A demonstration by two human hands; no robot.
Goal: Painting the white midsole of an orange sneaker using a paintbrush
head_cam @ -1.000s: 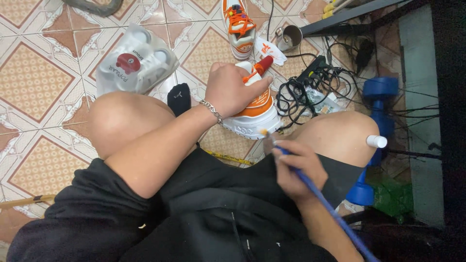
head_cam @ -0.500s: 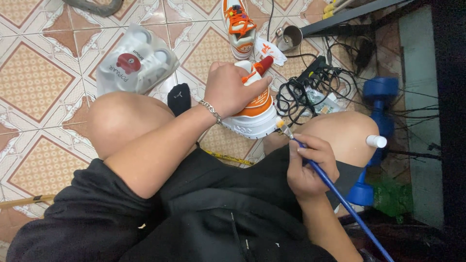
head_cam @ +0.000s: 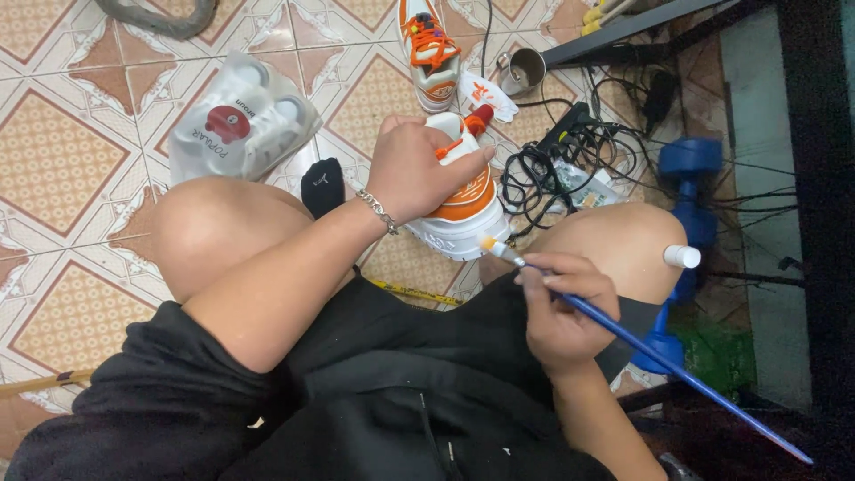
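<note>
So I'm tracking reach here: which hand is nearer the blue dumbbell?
Right. The right hand holds a paintbrush just left of the blue dumbbell; the left hand grips the orange-and-white shoe, farther left.

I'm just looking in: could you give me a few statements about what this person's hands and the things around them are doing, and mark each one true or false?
1. The left hand grips an orange and white sneaker. True.
2. The right hand holds a pair of scissors. False: it holds a blue-handled paintbrush.
3. The brush tip points toward the sneaker's sole. True.
4. A second sneaker lies on the tiled floor. True.
5. The blue dumbbell rests on the person's lap. False: it lies on the floor beside the right knee.
</note>
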